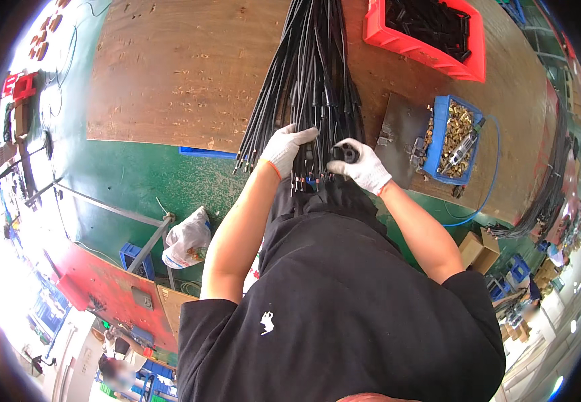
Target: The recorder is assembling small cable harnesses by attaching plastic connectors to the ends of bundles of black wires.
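A thick bundle of long black cables (pixel 314 74) runs away from me over the table's edge, its bare-tipped ends fanned out toward my lap. My left hand (pixel 283 151), in a white glove, is closed over cables on the left side of the bundle. To the right of those ends, my gloved right hand (pixel 364 166) grips a few short black tubes (pixel 346 153), whose round open ends show between thumb and fingers. How many cables the left fingers hold is hidden.
Similar black tubes fill a red bin (pixel 374 27) at the far right. Nearer stands a blue bin (pixel 432 144) of brass fittings, with an air tool (pixel 463 149) and blue hose (pixel 497 161) on it. A white sack (pixel 188 238) sits left on the green floor.
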Demonstrator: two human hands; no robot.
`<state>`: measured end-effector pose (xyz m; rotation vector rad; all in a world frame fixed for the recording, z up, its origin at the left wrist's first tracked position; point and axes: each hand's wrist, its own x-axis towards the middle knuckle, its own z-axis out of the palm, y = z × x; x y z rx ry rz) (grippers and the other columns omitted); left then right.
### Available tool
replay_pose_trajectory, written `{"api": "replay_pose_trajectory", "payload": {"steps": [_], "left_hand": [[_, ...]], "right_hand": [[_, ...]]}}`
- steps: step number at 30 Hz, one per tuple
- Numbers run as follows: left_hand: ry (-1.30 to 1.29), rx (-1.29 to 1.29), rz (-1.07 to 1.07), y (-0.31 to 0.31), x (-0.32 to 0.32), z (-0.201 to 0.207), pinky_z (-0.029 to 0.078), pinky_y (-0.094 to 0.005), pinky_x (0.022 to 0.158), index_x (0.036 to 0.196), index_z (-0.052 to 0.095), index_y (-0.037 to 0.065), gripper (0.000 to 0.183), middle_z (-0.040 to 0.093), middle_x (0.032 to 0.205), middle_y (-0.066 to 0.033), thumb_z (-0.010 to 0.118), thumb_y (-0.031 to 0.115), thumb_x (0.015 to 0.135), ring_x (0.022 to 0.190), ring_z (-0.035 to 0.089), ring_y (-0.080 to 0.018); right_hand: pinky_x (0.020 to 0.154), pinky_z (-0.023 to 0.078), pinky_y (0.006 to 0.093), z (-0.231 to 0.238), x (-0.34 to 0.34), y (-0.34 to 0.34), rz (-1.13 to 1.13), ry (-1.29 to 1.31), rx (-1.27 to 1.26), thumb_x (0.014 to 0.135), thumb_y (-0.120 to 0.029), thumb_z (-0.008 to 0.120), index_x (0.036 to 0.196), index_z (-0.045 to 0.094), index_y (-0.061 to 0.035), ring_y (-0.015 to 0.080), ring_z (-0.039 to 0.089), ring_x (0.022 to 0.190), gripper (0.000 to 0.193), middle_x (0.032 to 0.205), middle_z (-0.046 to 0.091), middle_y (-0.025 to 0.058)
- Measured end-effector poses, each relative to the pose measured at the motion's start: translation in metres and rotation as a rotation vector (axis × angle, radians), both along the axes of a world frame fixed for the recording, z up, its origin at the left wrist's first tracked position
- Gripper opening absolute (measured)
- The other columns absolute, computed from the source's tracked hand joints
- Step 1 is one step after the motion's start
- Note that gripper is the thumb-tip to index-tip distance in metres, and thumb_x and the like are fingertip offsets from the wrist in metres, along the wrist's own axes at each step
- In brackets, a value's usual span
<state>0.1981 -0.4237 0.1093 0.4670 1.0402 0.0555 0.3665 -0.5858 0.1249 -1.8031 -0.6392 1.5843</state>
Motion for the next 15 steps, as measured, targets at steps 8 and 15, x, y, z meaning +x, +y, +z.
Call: {"api": "replay_pose_trajectory", "payload": {"steps": [8, 15], "left_hand": [[-0.022, 0.141, 0.017, -0.023, 0.017, -0.006, 0.054, -0.0268, 0.06, 0.098, 0.068, 0.007, 0.013, 0.067, 0.081, -0.0013, 0.075, 0.017, 0.097, 0.064, 0.061, -0.011], [0.002, 0.178, 0.051, -0.034, 0.024, -0.007, 0.054, -0.0273, 0.06, 0.097, 0.067, 0.006, 0.013, 0.066, 0.082, -0.0024, 0.074, 0.016, 0.098, 0.065, 0.059, -0.0108]], "right_hand": [[0.091, 0.054, 0.0319, 0.021, 0.003, -0.048, 0.187, -0.007, 0.073, 0.078, -0.03, 0.092, 0.117, 0.072, -0.0033, 0.0125, 0.066, 0.095, 0.051, 0.103, 0.075, 0.0046], [0.083, 0.054, 0.0293, 0.031, -0.001, -0.062, 0.223, -0.01, 0.134, 0.08, -0.025, 0.091, 0.112, 0.071, -0.0023, 0.0083, 0.062, 0.086, 0.044, 0.092, 0.072, 0.004]]}}
